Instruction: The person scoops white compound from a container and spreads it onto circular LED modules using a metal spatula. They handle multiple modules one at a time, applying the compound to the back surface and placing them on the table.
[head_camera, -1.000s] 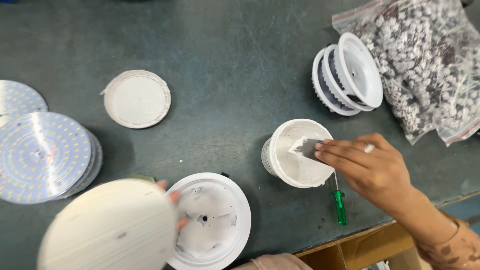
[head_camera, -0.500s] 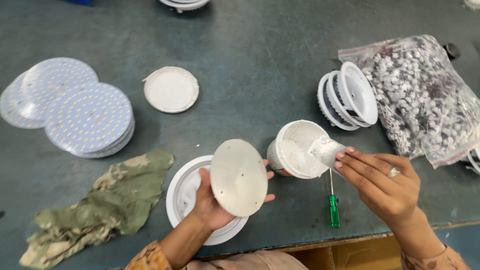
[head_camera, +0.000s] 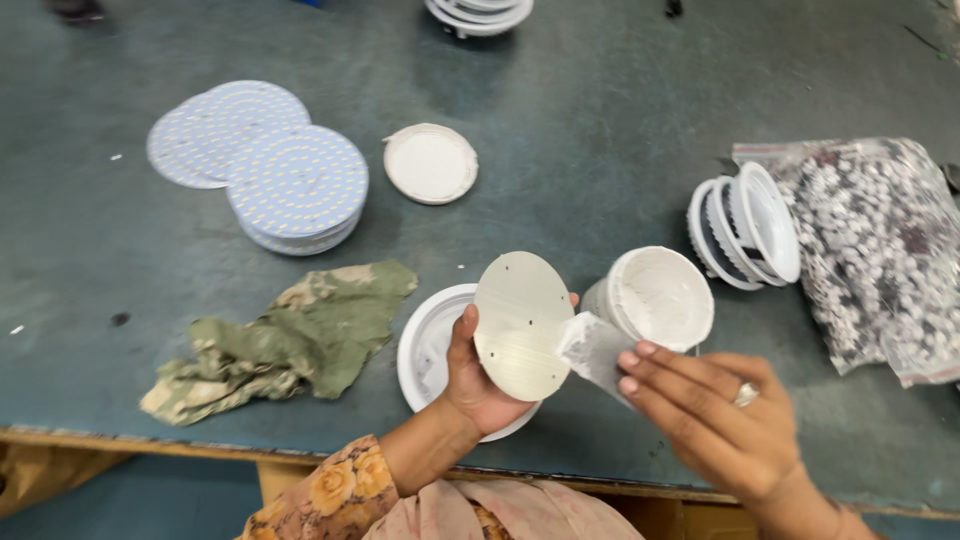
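My left hand (head_camera: 478, 385) holds a round white disc (head_camera: 521, 324) upright above a white round lamp housing (head_camera: 430, 350) on the table. My right hand (head_camera: 712, 420) pinches a small flat scraper smeared with white paste (head_camera: 594, 347), and its edge touches the disc's right rim. Just behind the scraper stands a white tub of paste (head_camera: 655, 297), uncovered.
A crumpled green cloth (head_camera: 285, 335) lies left of the housing. Stacks of round LED boards (head_camera: 290, 187) and a white lid (head_camera: 431, 162) lie farther back. At right are nested white housings (head_camera: 750, 227) and a clear bag of small parts (head_camera: 880, 240). The table's front edge is near me.
My right hand has brought the pasted scraper from the tub over to the disc. The left hand has raised the disc and turned it upright. The view has shifted, and the green screwdriver is hidden.
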